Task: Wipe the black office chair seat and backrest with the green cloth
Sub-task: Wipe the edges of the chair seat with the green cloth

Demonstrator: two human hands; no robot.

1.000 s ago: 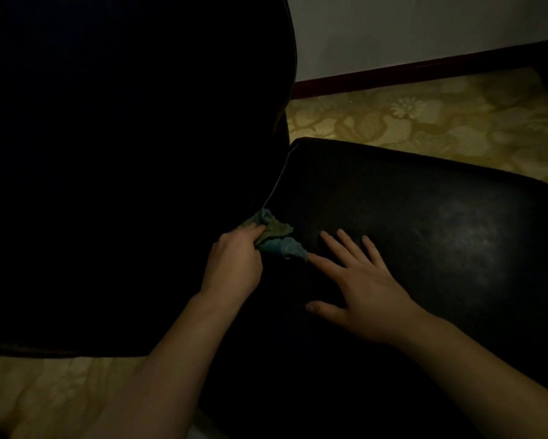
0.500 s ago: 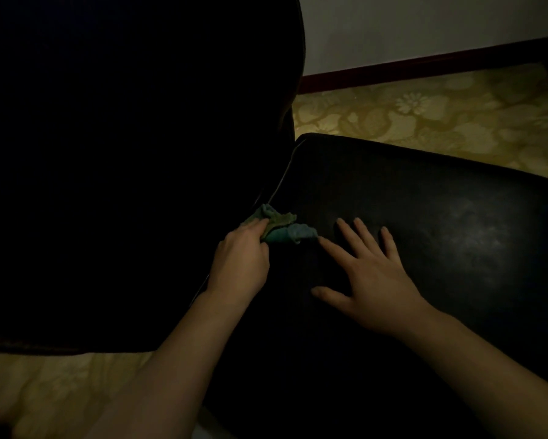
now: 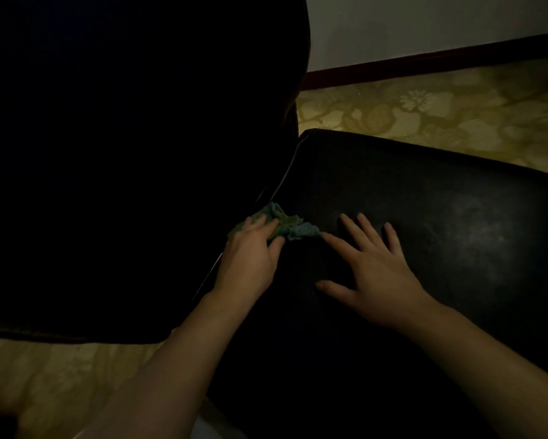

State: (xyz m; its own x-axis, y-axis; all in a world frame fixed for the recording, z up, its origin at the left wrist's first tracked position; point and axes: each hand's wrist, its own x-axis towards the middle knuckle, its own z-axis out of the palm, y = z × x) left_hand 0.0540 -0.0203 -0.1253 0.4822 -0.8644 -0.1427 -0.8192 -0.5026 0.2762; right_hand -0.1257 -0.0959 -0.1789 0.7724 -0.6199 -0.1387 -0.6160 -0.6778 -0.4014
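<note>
The black chair fills most of the dim view: its backrest (image 3: 133,160) is the dark mass on the left, and its seat (image 3: 424,217) spreads to the right. My left hand (image 3: 250,255) presses the crumpled green cloth (image 3: 291,224) into the crease where seat and backrest meet, with the cloth bunched under and ahead of the fingers. My right hand (image 3: 374,267) lies flat on the seat with fingers spread, its index fingertip next to the cloth's right end.
A yellow patterned floor (image 3: 440,109) lies beyond the seat and also shows at the lower left. A pale wall with a dark red skirting board (image 3: 424,63) runs along the top right. The scene is very dark.
Both hands have slid a little farther along the crease, away from me, and the cloth went with the left hand. The right hand's fingers stay spread on the seat.
</note>
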